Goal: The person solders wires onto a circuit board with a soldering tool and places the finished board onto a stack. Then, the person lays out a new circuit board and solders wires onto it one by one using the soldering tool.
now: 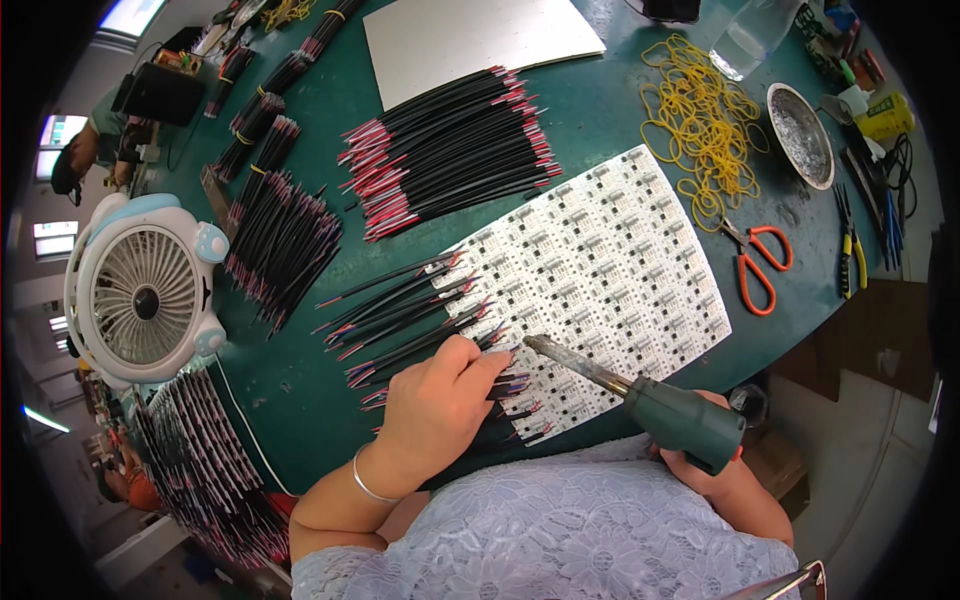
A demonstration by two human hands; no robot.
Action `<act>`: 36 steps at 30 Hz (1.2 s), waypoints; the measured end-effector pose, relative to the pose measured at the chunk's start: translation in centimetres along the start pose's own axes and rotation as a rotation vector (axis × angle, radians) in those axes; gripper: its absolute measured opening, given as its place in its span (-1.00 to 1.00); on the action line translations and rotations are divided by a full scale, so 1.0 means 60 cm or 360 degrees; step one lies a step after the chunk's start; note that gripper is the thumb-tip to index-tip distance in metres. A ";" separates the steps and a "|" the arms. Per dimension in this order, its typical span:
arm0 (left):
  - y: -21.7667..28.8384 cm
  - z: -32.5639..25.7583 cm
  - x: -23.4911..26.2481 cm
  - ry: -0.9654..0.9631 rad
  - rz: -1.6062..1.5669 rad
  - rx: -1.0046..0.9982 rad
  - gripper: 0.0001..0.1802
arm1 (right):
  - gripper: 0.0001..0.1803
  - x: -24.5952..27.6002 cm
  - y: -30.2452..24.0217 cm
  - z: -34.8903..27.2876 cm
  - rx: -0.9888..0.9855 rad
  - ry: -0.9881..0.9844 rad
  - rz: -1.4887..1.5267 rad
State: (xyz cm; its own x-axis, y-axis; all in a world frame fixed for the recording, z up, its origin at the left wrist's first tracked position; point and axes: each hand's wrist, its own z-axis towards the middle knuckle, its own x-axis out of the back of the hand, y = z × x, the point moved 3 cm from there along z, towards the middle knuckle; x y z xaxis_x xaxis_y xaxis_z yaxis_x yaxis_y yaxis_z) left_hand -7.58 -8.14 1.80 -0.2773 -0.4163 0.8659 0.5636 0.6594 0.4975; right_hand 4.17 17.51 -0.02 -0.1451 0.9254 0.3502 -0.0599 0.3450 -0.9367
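A white panel of small circuit boards (600,240) lies at a slant on the green table. Black cables (400,312) with red and blue ends run out from its left edge in a row. My left hand (440,395) is closed in a pinch over that edge, on the end of a cable against the panel; the fingers partly hide it. In my right hand (705,472) is a soldering iron (680,420) with a green handle. Its dark tip points left and sits just right of my left fingertips, over the panel. Whether the tip touches is hard to see.
Black cables with red and white ends (455,150) lie beyond the panel, near a white board (480,45). Yellow rubber bands (700,120), a metal dish (800,137), orange-handled cutters (762,265) and pliers (850,250) are at right. A fan (147,300) and cable bundles (282,245) stand left.
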 end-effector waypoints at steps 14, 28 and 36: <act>0.017 0.019 0.008 -0.0022 0.0379 -0.0161 -0.69 | -0.68 0.002 -0.011 0.011 0.0127 -0.0066 -0.0309; 0.018 0.022 0.008 -0.0024 0.0515 -0.0296 -0.83 | -0.76 0.007 -0.012 0.008 -0.0133 -0.0023 0.0209; 0.015 0.019 0.005 -0.0019 0.0303 -0.0225 -0.73 | -0.72 0.000 -0.009 0.008 -0.0058 -0.0046 0.0166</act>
State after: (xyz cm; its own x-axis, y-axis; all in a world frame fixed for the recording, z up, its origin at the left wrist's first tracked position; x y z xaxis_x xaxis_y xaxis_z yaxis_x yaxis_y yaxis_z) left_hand -8.03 -6.97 2.55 -0.1644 -0.2848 0.9444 0.7096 0.6309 0.3138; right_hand 3.70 17.27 0.52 -0.1773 0.9518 0.2502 -0.0072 0.2530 -0.9674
